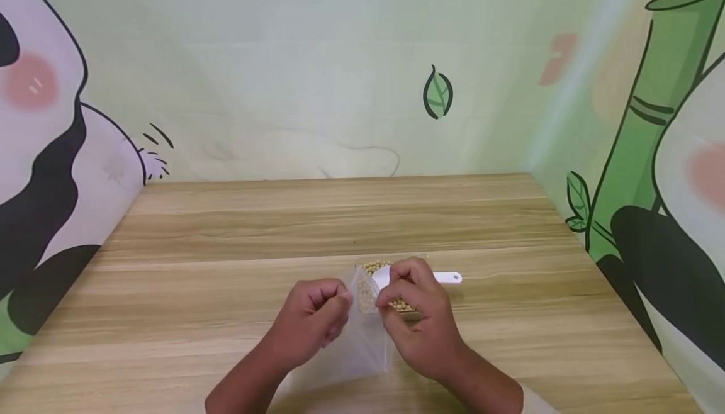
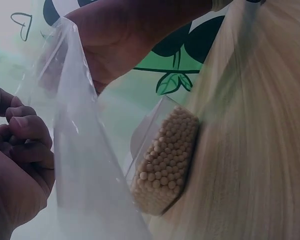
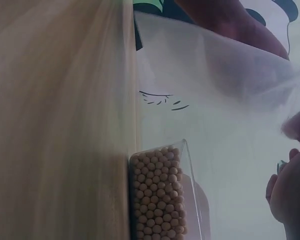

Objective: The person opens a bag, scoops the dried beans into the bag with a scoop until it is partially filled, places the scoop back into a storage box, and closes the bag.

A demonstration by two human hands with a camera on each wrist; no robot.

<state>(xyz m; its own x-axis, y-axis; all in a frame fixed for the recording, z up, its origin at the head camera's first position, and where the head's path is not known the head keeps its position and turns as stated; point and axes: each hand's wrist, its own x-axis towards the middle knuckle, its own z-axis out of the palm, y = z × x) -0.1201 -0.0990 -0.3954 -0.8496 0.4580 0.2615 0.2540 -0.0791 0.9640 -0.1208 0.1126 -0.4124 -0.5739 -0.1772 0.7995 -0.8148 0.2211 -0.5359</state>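
A clear plastic bag (image 1: 362,354) hangs between the two hands over the table. My left hand (image 1: 310,324) pinches one side of its upper edge between thumb and curled fingers. On the other side my right hand (image 1: 426,326) pinches the edge with thumb and fingertips. Just behind the bag stands a clear box (image 2: 165,165) filled with round, pale beans (image 3: 157,197). A white scoop (image 1: 449,277) lies on top of the beans, its handle sticking out to the right. Part of the box and scoop is hidden by the right hand and the bag.
The wooden table (image 1: 226,231) reaches back to a green backdrop (image 1: 311,87). Printed side panels with pandas and bamboo (image 1: 651,118) stand along its left and right edges.
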